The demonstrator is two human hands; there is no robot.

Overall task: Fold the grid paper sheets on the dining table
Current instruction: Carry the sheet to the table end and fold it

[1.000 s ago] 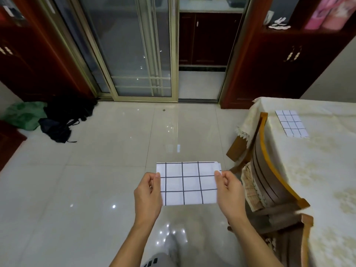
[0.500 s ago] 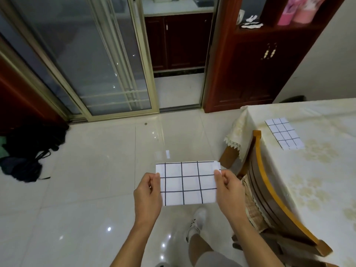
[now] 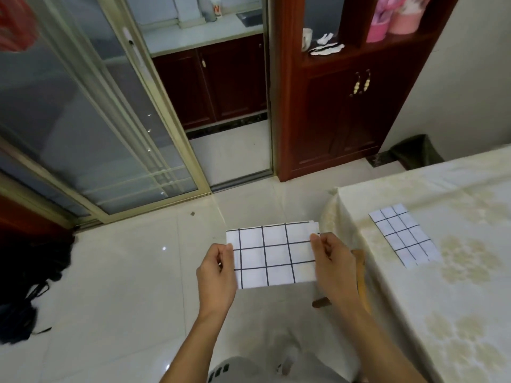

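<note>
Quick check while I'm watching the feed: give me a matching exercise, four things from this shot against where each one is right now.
Things:
1. folded grid sheet
2. second grid sheet
3. pink containers
4. white mug

Places:
A. lying flat on the dining table
B. upper right shelf of the cabinet
C. held over the floor by the left hand and right hand
D. shelf beside the doorway

Pairs: 1-C, 2-A, 3-B, 4-D
</note>
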